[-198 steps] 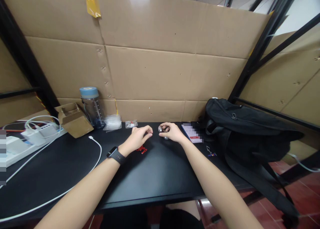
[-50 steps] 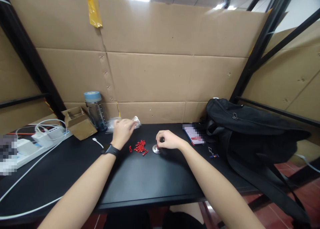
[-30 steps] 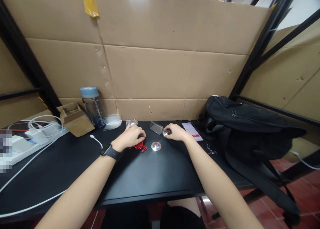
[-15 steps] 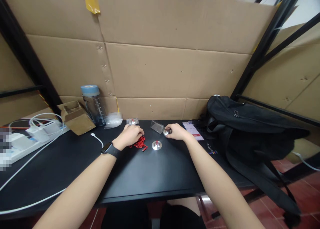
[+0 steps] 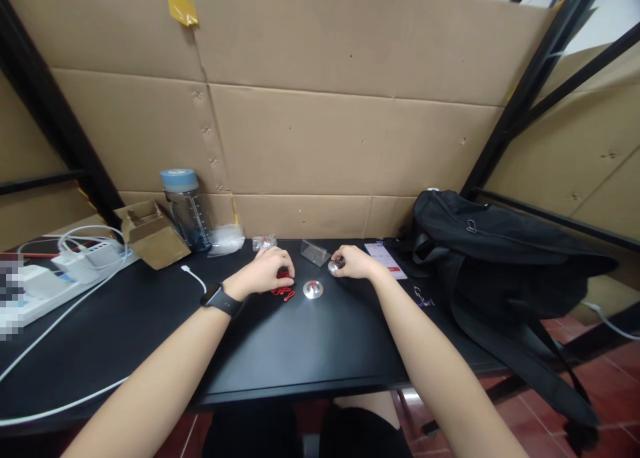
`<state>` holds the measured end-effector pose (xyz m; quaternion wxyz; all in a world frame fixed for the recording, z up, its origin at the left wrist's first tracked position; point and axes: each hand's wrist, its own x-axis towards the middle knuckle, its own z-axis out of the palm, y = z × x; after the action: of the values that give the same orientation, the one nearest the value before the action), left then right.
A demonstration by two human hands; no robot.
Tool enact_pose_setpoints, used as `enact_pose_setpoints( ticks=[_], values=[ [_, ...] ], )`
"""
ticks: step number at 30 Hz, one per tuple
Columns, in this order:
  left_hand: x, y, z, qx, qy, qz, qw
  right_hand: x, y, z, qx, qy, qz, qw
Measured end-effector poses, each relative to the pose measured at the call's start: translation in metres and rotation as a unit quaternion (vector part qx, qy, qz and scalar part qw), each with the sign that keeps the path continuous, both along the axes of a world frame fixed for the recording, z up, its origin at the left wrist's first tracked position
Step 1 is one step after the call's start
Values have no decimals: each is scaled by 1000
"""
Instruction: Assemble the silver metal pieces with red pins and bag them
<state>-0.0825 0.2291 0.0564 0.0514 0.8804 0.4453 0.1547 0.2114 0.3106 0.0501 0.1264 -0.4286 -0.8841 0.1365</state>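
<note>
A small pile of red cords (image 5: 283,291) lies on the black table, partly covered by my left hand (image 5: 265,271). That hand's thumb and fingers are apart over the pile, and nothing shows between them. My right hand (image 5: 353,263) has its fingers on a shiny round metal piece (image 5: 335,266). Between the hands, a second shiny metal disc (image 5: 313,289) with a red spot at its middle rests flat. Behind it is a clear plastic box (image 5: 315,253).
At the left stand a blue-lidded bottle (image 5: 186,208), an open cardboard box (image 5: 154,237) and a white power strip (image 5: 35,297) with cables. Plastic wrapping (image 5: 227,240) lies by the bottle. A phone (image 5: 385,261) and a black bag (image 5: 500,258) are at the right.
My left hand has shifted slightly right over the red cords, and its thumb and fingers have spread. My right hand stays at the metal piece.
</note>
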Motion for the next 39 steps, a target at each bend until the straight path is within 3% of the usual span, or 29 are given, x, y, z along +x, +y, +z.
enact_pose_setpoints(
  ticks=[4, 10, 18, 22, 25, 28, 33, 39],
  values=[
    [3, -4, 5, -52, 3, -52, 997, 1, 0, 1, -5, 0, 8, 1000],
    [9, -11, 10, -41, 22, -27, 999, 4, -2, 6, 4, 6, 33, 999],
    [11, -7, -3, -60, 23, -38, 997, 6, -5, 11, -20, 30, 40, 999],
    [13, -8, -1, -42, 12, -47, 998, 7, -6, 15, -15, 30, 47, 998],
    [14, -9, 4, -9, -41, -16, 999, 7, -9, 20, -1, 59, 57, 997],
    [17, -9, 9, 21, -140, 19, 990, -1, -17, 25, 6, 151, 71, 986],
    [23, -8, 11, 43, -272, 83, 958, -34, -40, 27, -1, 341, 96, 935],
    [29, -3, 3, 12, -355, 59, 933, -63, -63, 19, -17, 405, 90, 910]
  ],
)
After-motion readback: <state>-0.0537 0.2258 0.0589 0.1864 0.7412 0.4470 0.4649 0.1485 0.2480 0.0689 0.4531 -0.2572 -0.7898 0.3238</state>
